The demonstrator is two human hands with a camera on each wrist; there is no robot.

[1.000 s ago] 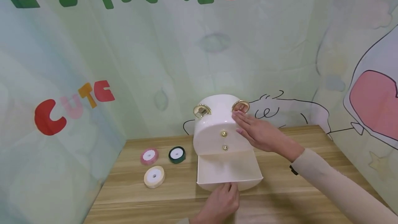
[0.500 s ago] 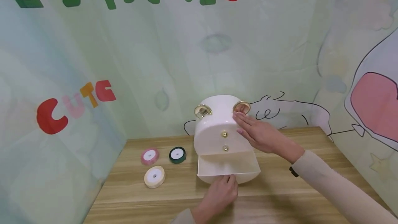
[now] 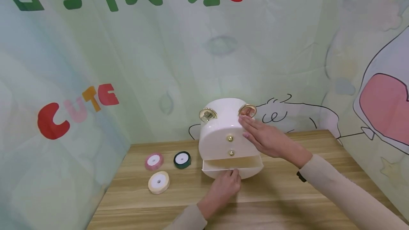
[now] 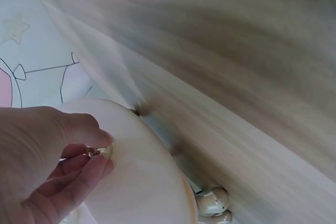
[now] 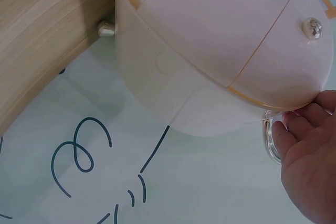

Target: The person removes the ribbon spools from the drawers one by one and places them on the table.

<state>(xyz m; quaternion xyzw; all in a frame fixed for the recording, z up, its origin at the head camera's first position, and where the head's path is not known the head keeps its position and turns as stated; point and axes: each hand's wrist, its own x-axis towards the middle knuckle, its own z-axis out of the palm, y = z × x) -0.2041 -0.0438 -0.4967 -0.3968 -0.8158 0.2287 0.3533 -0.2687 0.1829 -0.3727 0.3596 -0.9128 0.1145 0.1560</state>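
Observation:
A white rounded desktop drawer box [image 3: 220, 116] with gold ear-shaped rings [image 3: 208, 115] and gold knobs stands on the table. Its bottom drawer [image 3: 254, 172] is pulled partly out, and the inside that shows holds nothing. In front of it, my left hand [image 3: 223, 187] pinches the drawer's small knob [image 4: 108, 150] between thumb and fingers, as the left wrist view shows. My right hand [image 3: 268, 138] rests with straight fingers on the upper right of the box, fingertips right beside the right ear. In the right wrist view, the upper drawers [image 5: 210, 30] are closed.
Left of the box lie three ribbon rolls: pink [image 3: 154, 161], dark green [image 3: 182, 160] and cream [image 3: 158, 182]. They sit on a wood-grain table [image 3: 127, 205]. A printed cloth backdrop [image 3: 179, 63] rises behind and along both sides.
My left hand has moved forward with the bottom drawer, which now sticks out much less. My right hand stays in place on the box.

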